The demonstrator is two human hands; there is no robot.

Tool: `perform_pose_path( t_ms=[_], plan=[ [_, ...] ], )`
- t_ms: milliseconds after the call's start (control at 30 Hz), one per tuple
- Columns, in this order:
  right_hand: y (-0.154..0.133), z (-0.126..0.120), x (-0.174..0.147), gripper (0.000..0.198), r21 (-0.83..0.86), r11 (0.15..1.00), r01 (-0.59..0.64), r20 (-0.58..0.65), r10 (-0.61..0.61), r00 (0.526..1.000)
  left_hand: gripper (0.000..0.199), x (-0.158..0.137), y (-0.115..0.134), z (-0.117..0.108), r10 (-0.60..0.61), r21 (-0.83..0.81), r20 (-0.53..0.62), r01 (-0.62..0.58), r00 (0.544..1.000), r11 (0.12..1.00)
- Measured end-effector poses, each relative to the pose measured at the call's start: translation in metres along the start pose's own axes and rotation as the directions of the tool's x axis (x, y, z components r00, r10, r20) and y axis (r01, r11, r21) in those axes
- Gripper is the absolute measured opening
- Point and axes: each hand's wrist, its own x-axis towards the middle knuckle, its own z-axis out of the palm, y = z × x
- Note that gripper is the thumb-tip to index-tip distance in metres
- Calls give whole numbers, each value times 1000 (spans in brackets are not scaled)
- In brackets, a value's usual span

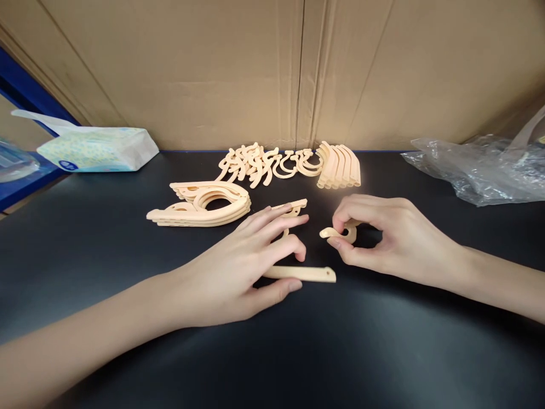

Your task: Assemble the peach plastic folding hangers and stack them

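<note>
Cream plastic folding-hanger parts lie on the black table. With fingers spread, my left hand (255,258) rests over a pair of hanger arms, covering their joined middle. One hanger arm (313,274) sticks out between the thumb and forefinger, and the other arm (298,204) shows beyond the fingertips. To its right, my right hand (383,233) pinches a small curved hanger hook (349,233) between thumb and forefinger, just above the table. The hook is apart from the arms.
Behind my left hand is a stack of hanger arm pairs (230,210). Farther back lie a pile of hooks (251,165) and nested curved pieces (340,166). A tissue pack (100,149) stands left, a clear plastic bag (477,170) right. Cardboard (213,68) walls the back.
</note>
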Motion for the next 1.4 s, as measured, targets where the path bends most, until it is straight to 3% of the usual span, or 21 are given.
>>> perform_pose_path(
  t_ms=[233,633,1000,1167,1400],
  plan=[
    [6,0,0,28,-44,993,114,30,-113,993,12,1,-2,2,-64,-25,-48,63,997,998],
    [6,8,-5,26,-68,997,27,77,-22,997,6,-3,-6,5,-108,-118,-98,96,989,988],
    [6,8,-4,32,-30,1000,5,96,-2,995,5,-1,-4,6,-83,-76,-116,75,990,994],
    [7,7,-3,27,12,996,85,155,-86,984,4,-1,-3,5,-68,-63,-122,60,990,996],
    [7,7,-4,26,59,996,70,155,-79,985,13,0,-2,4,22,72,-118,-14,993,997]
  ],
)
